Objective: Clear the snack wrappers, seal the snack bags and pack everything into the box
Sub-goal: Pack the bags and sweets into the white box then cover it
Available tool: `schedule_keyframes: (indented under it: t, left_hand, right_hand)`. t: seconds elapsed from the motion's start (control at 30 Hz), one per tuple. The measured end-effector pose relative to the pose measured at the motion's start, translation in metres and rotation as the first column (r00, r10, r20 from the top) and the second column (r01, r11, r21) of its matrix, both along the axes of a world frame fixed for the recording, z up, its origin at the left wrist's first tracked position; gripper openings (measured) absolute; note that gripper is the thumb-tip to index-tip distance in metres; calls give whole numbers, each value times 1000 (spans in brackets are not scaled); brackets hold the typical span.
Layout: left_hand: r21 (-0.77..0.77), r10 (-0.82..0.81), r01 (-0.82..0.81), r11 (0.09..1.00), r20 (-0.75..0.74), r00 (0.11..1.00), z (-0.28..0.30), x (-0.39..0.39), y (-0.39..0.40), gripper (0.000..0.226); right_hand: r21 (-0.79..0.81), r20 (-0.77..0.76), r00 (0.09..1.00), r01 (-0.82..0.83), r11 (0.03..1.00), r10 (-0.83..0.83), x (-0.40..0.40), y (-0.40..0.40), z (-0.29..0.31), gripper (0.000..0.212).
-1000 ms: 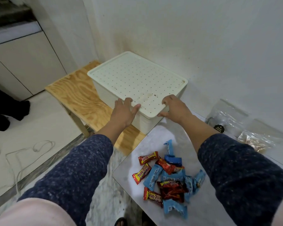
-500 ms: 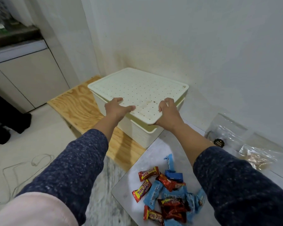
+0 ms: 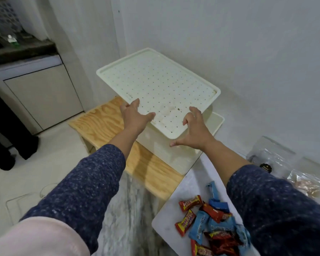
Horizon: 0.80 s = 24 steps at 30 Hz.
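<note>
Change: a second ago the lid (image 3: 156,89) lay flat and closed on the box (image 3: 174,154); now it is raised clear of the box rim and tilted, its far edge higher, with a gap between lid and box.
Left hand (image 3: 135,117): it grips the lid's near-left edge, thumb on top of the perforated surface, fingers under the rim. It has risen with the lid since the earlier frame.
Right hand (image 3: 194,128): it holds the lid's near corner, fingers curled over the top, thumb stretched out below the edge.
Box: white, on the wooden bench (image 3: 103,124) by the wall, its near corner touching the far-left corner of the tabletop (image 3: 166,218). Only a strip of its rim and inner wall shows under the lid; its contents cannot be told.
Lid: white, dotted with small holes, with a brownish stain near the edge between the hands.
Snack wrappers (image 3: 211,224): a heap of red and blue packets on the tabletop near its near-left edge, in the same heap as before.
Snack bags (image 3: 288,169): clear plastic bags at the tabletop's far-right side against the wall; one holds something brownish, and another shows a small dark label. Whether they are sealed cannot be told.
Sleeves: dark blue speckled, pushed up the forearms.
</note>
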<state>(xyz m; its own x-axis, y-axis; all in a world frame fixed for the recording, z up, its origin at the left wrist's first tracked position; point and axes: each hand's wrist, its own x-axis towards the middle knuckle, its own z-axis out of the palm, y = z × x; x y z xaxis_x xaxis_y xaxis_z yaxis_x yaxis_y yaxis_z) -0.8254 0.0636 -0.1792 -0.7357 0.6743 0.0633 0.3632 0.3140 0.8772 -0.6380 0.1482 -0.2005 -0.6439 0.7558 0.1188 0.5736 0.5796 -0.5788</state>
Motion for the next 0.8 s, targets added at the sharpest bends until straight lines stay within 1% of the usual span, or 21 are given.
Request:
schedule_keyframes:
  t: [0.13, 0.27, 0.33, 0.5, 0.6, 0.8]
  left_hand:
    - [5, -23, 23, 1000, 13, 1000, 1, -48, -31, 82]
    - [-36, -47, 47, 998, -19, 999, 0, -108, -67, 86]
    - [-70, -36, 35, 997, -10, 999, -5, -140, -86, 87]
    - [-169, -7, 12, 986, 35, 999, -33, -210, -125, 93]
    - [-235, 42, -27, 972, 57, 998, -53, -248, -137, 94]
    - [-356, 108, -74, 932, 77, 991, -97, -306, -135, 97]
  right_hand:
    - [28, 11, 1000, -1, 1000, 1, -47, -32, 2, 81]
    - [85, 70, 998, 1, 996, -7, -109, -65, -3, 80]
    - [93, 90, 996, -11, 996, 3, -141, -82, -6, 80]
    - [66, 179, 981, -85, 994, 72, -213, -111, -23, 79]
    - [47, 234, 965, -131, 990, 117, -252, -118, -34, 79]
    - [-34, 321, 919, -229, 973, 228, -314, -101, -65, 79]
